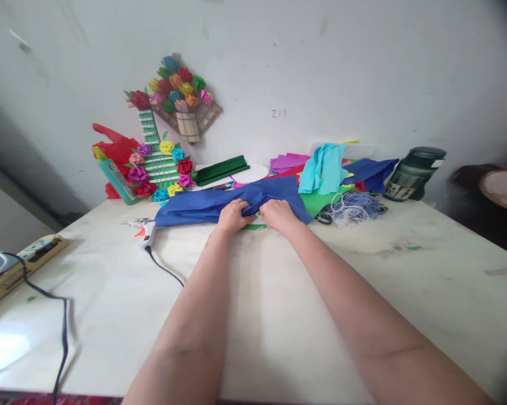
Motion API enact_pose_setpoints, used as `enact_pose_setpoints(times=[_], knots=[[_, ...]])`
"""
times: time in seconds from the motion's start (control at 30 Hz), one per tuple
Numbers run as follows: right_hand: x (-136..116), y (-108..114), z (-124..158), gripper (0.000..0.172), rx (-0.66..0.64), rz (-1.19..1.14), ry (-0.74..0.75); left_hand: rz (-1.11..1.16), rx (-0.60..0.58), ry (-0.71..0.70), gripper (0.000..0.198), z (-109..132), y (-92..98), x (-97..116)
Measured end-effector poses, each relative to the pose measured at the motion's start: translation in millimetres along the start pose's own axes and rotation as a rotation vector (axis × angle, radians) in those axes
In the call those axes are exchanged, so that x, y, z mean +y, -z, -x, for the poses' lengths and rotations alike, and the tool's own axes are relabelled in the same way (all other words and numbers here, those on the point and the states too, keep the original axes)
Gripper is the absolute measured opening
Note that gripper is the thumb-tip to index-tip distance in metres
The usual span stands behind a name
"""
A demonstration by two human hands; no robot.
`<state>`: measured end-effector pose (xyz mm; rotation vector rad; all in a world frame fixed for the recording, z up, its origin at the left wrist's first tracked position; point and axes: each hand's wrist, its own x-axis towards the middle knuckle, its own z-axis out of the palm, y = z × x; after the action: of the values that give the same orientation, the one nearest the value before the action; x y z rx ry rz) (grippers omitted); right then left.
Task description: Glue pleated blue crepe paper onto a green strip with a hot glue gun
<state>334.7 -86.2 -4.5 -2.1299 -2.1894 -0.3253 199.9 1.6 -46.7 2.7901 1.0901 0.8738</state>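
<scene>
The left hand's (pixel 233 216) fingers (pixel 242 211) are curled and pinch a bunched fold of the blue paper (pixel 203 207). The right hand's (pixel 279 215) fingers (pixel 269 209) are curled too and press down on the same fold, just beside the left. The two hands nearly touch.

The blue paper lies crumpled along the far part of the table (pixel 279 315), stretching left and right of the hands. A thin green strip (pixel 253 226) lies flat on the table under its near edge, between the wrists.

Left of the paper's end lies a glue gun (pixel 146 230), its black cord (pixel 164 269) trailing toward the near edge. Right of the paper sits a tangle of pale string (pixel 354 208). Behind it are loose sheets: teal paper (pixel 323 167), purple paper (pixel 287 162) and folded green paper (pixel 222 169).

At the far right stands a dark green jar (pixel 413 173) with its lid on. Whether anything is in it cannot be told. On the wall (pixel 363 73) hangs a small stick vase (pixel 189 127) filled with paper roses (pixel 180 84) in many colours. More roses are on a green ladder-like piece (pixel 156 163) leaning below it, with a red bag (pixel 116 149) behind; its contents are hidden.

A power strip (pixel 30 256) lies at the table's left edge.
</scene>
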Motion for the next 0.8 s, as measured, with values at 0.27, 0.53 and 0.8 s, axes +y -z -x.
enact_pose_setpoints(times=[0.27,0.53,0.8], knots=[[-1,-8,0,0.031,-0.001,0.067,0.038,0.002,-0.015,-0.003,0.029,1,-0.4,0],[3,-13,0,0.029,0.025,0.060,0.058,0.008,-0.023,-0.014,0.026,0,0.1,3],[11,-4,0,0.025,0.031,-0.014,0.063,-0.035,-0.018,0.010,0.021,0,0.4,7]])
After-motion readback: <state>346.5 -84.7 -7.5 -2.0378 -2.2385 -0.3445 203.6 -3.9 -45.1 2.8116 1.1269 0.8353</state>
